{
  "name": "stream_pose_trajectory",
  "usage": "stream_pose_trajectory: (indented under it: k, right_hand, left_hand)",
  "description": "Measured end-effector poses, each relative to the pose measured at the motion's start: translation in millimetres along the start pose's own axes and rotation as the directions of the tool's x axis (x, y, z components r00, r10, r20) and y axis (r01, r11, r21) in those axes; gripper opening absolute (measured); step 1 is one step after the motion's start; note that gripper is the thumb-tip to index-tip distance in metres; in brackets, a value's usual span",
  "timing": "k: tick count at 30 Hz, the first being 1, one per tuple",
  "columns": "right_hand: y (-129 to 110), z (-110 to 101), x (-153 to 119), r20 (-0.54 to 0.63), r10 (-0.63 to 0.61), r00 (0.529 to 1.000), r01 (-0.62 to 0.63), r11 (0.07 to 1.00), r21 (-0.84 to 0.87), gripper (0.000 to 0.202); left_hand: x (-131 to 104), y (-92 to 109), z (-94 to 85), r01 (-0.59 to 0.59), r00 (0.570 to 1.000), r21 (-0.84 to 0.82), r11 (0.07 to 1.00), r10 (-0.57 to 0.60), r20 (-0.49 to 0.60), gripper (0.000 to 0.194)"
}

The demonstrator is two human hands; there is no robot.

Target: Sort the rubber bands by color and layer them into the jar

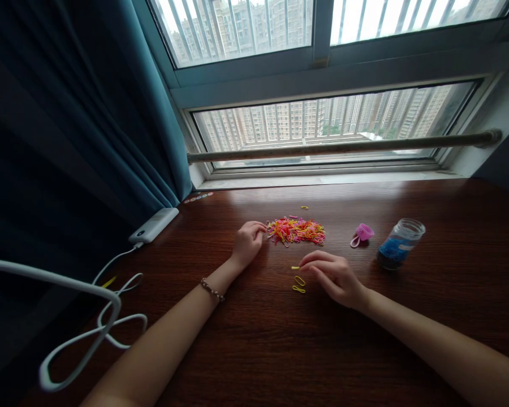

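Note:
A pile of small pink, orange and yellow bands (297, 230) lies on the dark wooden table (237, 345). At the pile's left edge is my left hand (249, 243), its fingers bent together; whatever they hold is too small to make out. My right hand (333, 276) is nearer to me, right of the pile, with thumb and fingers apart. Its fingertips reach a short yellow band (296, 268). Just below that lie two more yellow bands, one an open loop (300, 280), the other a narrow one (299, 289). Another yellow band (305, 207) lies behind the pile.
To the right are a pink cap with a loop (365, 231) and a tilted-looking glass jar (401, 243) with dark contents. A white power strip (155, 225) and looped white cable (114, 302) are at left, beside a blue curtain (152, 124). A window rail (343, 148) runs behind.

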State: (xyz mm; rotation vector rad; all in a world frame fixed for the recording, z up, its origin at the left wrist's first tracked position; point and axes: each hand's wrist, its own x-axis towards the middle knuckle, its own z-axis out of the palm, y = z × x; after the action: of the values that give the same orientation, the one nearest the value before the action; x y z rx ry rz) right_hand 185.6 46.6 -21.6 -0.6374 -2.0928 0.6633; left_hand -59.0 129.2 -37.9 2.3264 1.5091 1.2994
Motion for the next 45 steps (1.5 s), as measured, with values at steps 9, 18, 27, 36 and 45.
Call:
stream_pose_trajectory:
  k: [9, 18, 27, 36, 45]
  right_hand:
    - [26.6, -8.1, 3.9, -0.288, 0.092, 0.953, -0.161, 0.961, -0.224, 0.027]
    - [81.4, -9.1, -6.0, -0.322, 0.294, 0.900, -0.418, 0.789, -0.451, 0.032]
    - [67.6, -12.1, -0.9, -0.410, 0.287, 0.865, -0.432, 0.843, -0.321, 0.030]
    - [47.6, -14.4, 2.9, -0.498, 0.414, 0.762, -0.472, 0.882, 0.010, 0.020]
    - [41.1, -14.7, 3.9, -0.501, 0.408, 0.763, -0.478, 0.878, -0.014, 0.022]
  left_hand:
    - [-1.6, -15.4, 10.9, -0.117, 0.964, 0.127, 0.985, 0.082, 0.255, 0.037]
    - [-2.9, -5.8, 5.0, -0.168, 0.975, 0.120, 0.978, 0.148, 0.165, 0.023]
    - [-3.9, -7.6, 7.8, -0.205, 0.957, 0.087, 0.975, 0.181, 0.229, 0.030]
    - [-2.3, -4.6, 3.2, -0.048, 0.998, -0.008, 0.999, 0.048, 0.039, 0.018]
    - [-2.6, -6.7, 3.5, 0.043, 0.999, -0.027, 0.999, -0.042, 0.023, 0.005]
